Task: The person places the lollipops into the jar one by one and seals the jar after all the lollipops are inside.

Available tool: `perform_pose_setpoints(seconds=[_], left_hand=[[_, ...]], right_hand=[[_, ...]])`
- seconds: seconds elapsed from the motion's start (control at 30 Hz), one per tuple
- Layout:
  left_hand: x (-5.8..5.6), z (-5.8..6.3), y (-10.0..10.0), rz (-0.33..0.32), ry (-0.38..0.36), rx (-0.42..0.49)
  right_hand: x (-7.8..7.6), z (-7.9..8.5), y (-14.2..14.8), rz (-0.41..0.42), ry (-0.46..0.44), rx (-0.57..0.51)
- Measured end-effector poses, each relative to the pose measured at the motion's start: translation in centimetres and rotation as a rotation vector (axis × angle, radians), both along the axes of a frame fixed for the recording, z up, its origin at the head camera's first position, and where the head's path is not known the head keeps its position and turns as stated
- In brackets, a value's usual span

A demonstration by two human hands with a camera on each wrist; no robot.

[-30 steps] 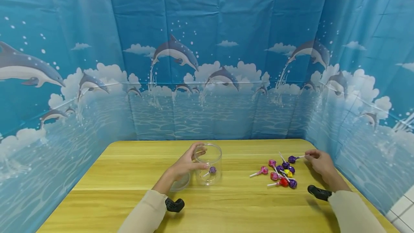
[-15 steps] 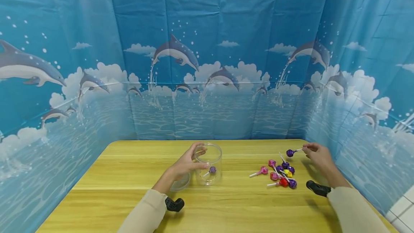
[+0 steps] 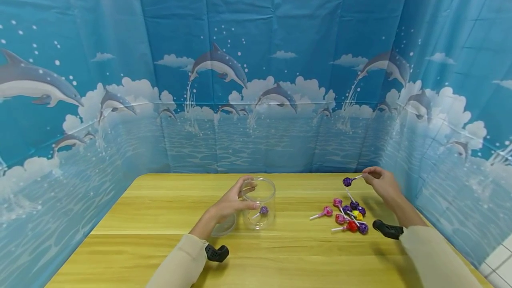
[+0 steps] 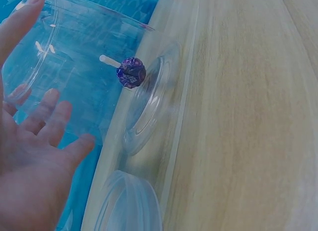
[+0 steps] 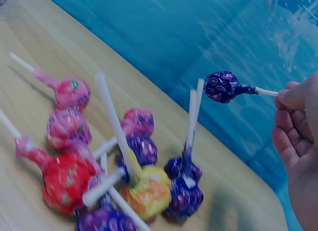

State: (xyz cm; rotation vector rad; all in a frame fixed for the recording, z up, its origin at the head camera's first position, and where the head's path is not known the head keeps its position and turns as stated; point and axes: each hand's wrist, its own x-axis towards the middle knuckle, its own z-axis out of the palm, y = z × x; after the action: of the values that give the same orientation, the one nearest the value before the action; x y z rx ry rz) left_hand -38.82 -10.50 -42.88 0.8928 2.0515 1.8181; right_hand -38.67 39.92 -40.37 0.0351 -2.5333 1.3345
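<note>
My left hand (image 3: 231, 201) holds a clear round jar (image 3: 269, 194) upright on the table, thumb on its near side and fingers round the far side. One purple-wrapped lollipop (image 4: 131, 72) lies at the bottom inside it. In my right hand (image 3: 385, 186), thumb and fingertips pinch the white stick of another purple lollipop (image 5: 221, 87), raised above the table with its head pointing left. Just below it is a pile of lollipops, among them a red one (image 5: 67, 184), a yellow one (image 5: 149, 191), and several pink and purple ones.
A clear lid (image 4: 131, 206) lies on the table beside the jar, partly behind my left wrist. One pink lollipop (image 3: 327, 211) sits at the pile's left side. A blue dolphin-print curtain (image 3: 256, 141) hangs behind the wooden table (image 3: 288, 257).
My right hand has lifted the purple lollipop off the table and carried it up and to the left, over the back of the pile. The left hand and jar stay in place.
</note>
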Motion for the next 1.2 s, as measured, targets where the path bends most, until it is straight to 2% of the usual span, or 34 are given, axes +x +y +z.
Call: perform_pose_setpoints(seconds=[0.6,1.2], left_hand=[[-0.1,0.1,0.2,0.002,0.004,-0.005],[0.0,0.1,0.0,0.0,0.008,-0.016]], right_hand=[[-0.6,3.1,-4.9,0.13,0.077,-0.058],[-0.8,5.6,-10.9,0.304,0.089,-0.119]])
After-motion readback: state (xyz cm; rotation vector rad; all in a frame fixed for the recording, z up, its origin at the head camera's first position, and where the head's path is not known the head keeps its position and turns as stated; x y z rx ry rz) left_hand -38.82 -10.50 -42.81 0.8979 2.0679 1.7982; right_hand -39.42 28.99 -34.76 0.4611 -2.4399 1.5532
